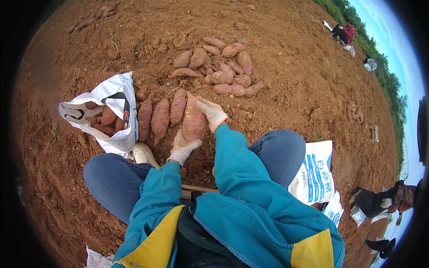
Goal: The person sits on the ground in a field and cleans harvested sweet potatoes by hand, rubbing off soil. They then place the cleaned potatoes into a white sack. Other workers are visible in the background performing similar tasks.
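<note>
A large sweet potato (193, 119) with soil on its skin is between my two gloved hands. My left hand (184, 145) grips its lower end; my right hand (211, 112) is on its upper right side, fingers near the tip. Just left of it, several sweet potatoes (160, 117) lie side by side on the soil. Beside them stands an open white woven bag (125, 140) with sweet potatoes (108, 115) inside. Beyond my hands lies a heap of sweet potatoes (224, 72).
My shoe (144, 154) is against the bag. Flattened white sacks (313, 172) lie right of my knee. Farther right are a small stool (374, 134), another small heap (356, 112) and several people, one in a red top (348, 31). More sweet potatoes (92, 19) lie at the upper left.
</note>
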`<action>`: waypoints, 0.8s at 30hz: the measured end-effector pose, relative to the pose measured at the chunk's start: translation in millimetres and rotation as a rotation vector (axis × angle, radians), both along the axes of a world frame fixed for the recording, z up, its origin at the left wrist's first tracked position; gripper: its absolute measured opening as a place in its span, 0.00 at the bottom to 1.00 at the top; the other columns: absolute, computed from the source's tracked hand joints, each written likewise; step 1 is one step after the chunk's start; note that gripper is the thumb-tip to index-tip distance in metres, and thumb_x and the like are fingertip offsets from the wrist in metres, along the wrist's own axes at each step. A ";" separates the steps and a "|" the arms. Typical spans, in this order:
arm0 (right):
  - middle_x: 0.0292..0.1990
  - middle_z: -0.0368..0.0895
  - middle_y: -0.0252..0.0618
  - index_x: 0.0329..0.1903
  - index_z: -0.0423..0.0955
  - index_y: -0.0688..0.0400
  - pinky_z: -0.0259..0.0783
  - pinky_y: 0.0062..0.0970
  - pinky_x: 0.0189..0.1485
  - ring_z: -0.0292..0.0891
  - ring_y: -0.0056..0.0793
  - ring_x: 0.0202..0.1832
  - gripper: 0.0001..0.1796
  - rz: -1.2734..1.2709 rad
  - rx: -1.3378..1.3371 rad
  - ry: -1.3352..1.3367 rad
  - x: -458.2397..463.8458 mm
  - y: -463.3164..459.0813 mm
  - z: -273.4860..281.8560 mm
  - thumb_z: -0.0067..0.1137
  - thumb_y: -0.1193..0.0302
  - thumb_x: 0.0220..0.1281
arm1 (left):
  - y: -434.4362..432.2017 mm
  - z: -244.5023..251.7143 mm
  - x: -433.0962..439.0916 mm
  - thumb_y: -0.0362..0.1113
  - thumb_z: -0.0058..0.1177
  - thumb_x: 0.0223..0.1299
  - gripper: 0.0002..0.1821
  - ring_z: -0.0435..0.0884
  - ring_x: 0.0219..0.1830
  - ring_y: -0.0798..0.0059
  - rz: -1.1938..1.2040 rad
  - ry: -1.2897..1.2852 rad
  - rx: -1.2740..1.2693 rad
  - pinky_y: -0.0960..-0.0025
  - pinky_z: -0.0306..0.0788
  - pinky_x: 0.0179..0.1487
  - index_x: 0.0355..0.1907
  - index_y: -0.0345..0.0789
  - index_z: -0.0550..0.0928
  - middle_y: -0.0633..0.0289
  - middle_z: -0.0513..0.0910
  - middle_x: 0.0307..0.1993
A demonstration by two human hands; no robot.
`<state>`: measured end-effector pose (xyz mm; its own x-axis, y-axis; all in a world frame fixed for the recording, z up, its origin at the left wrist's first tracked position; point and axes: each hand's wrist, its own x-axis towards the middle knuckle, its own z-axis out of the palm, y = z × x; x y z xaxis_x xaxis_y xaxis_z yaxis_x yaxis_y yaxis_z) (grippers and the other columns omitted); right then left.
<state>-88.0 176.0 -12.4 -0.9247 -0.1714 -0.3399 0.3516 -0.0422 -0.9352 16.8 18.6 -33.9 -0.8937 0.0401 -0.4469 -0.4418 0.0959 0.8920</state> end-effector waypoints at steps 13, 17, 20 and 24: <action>0.68 0.68 0.50 0.71 0.64 0.56 0.66 0.41 0.68 0.64 0.49 0.69 0.34 0.081 0.699 0.162 10.0 -13.5 19.1 0.60 0.59 0.66 | 3.5 -8.6 1.1 0.42 0.71 0.39 0.44 0.80 0.52 0.62 0.014 -0.046 0.068 0.62 0.75 0.53 0.61 0.28 0.69 0.50 0.79 0.53; 0.66 0.70 0.51 0.68 0.69 0.56 0.66 0.43 0.66 0.65 0.50 0.68 0.27 -0.104 0.573 0.035 13.4 -8.2 9.0 0.48 0.57 0.72 | 4.4 0.7 1.7 0.42 0.71 0.38 0.46 0.79 0.53 0.61 -0.030 -0.058 -0.017 0.62 0.75 0.54 0.63 0.29 0.68 0.50 0.78 0.54; 0.62 0.74 0.54 0.64 0.72 0.58 0.66 0.45 0.63 0.68 0.54 0.63 0.30 -0.307 0.603 -0.096 11.8 -2.6 4.8 0.38 0.50 0.75 | 5.4 8.4 1.1 0.42 0.71 0.38 0.47 0.78 0.54 0.60 -0.081 -0.058 -0.156 0.61 0.74 0.55 0.64 0.30 0.68 0.50 0.78 0.54; 0.61 0.74 0.54 0.64 0.72 0.62 0.66 0.43 0.63 0.70 0.52 0.62 0.32 -0.294 0.614 -0.081 10.4 1.7 5.5 0.43 0.48 0.73 | 5.4 11.8 0.9 0.42 0.71 0.37 0.47 0.78 0.54 0.60 -0.050 -0.056 -0.003 0.60 0.74 0.55 0.64 0.30 0.68 0.51 0.78 0.54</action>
